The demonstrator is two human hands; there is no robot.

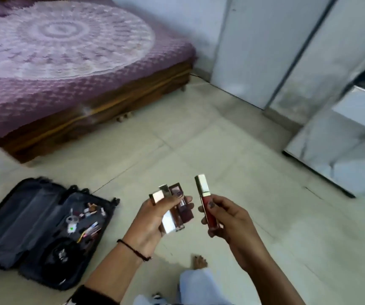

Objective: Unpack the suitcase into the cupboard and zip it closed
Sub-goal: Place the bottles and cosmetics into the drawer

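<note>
The left grip is holding a small bunch of slim rectangular cosmetic tubes, some gold-capped and one dark maroon, with the thumb lying across their fronts and the fingers curling behind. The right grip is pinching a red lip-gloss tube with a gold cap, cap pointing up and tilting slightly left. The two grips are hovering side by side above the pale tiled floor, the red tube standing just beside the bunch without touching it.

The black soft-sided suitcase is lying open and flat on the floor, down and to the left of the left grip. Its grey-lined half is facing up. The other half is carrying a loose scatter of small cosmetics and a black bundle; motion blur is hiding finer detail.

The white marble-patterned cupboard is standing along the right, well apart from both grips, with a white drawer sticking out at the far right edge. A bed with a purple patterned cover is filling the upper left. A black thread bracelet is circling the left wrist, and a bare foot is showing below the grips.
</note>
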